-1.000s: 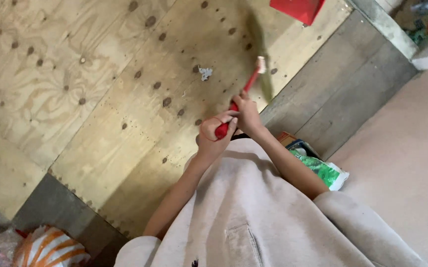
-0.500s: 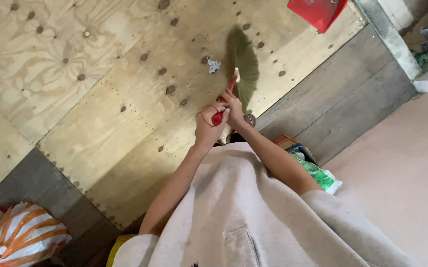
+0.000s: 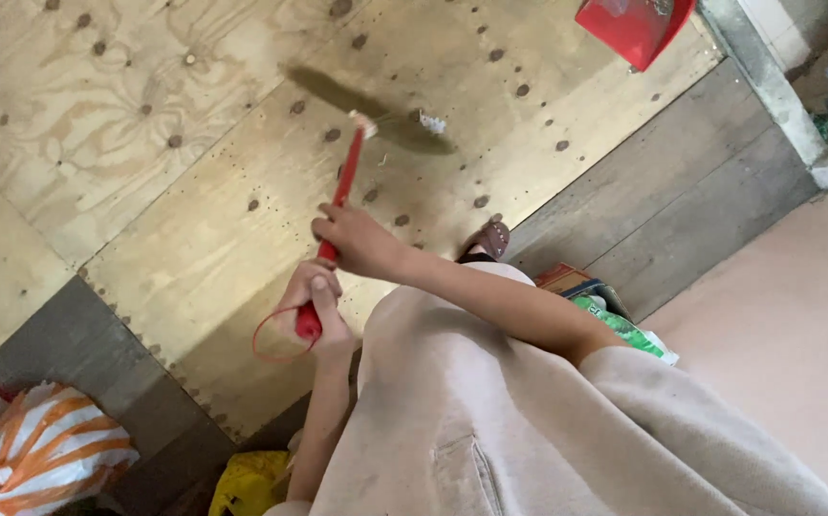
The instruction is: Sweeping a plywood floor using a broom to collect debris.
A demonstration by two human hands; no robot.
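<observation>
Both my hands grip a broom with a thin red handle [image 3: 342,186]. My right hand [image 3: 355,241] is wrapped around the middle of the handle. My left hand [image 3: 316,308] is closed on the handle's end, where a red cord loop [image 3: 269,346] hangs. The broom's bristle head [image 3: 361,103] is blurred with motion over the plywood floor [image 3: 146,172]. A small white scrap [image 3: 430,121] lies on the floor just right of the bristles. A red dustpan [image 3: 632,26] rests at the top edge.
Grey boards [image 3: 663,201] border the plywood. My sandalled foot [image 3: 492,239] stands at the plywood's edge. An orange-and-white striped bag [image 3: 46,449] and a yellow bag [image 3: 251,483] lie at the bottom left. Green and red packets [image 3: 605,311] sit beside my leg.
The broom has swung to the left across the plywood, its bristles now left of the white scrap. My hands have shifted left and lower in the view.
</observation>
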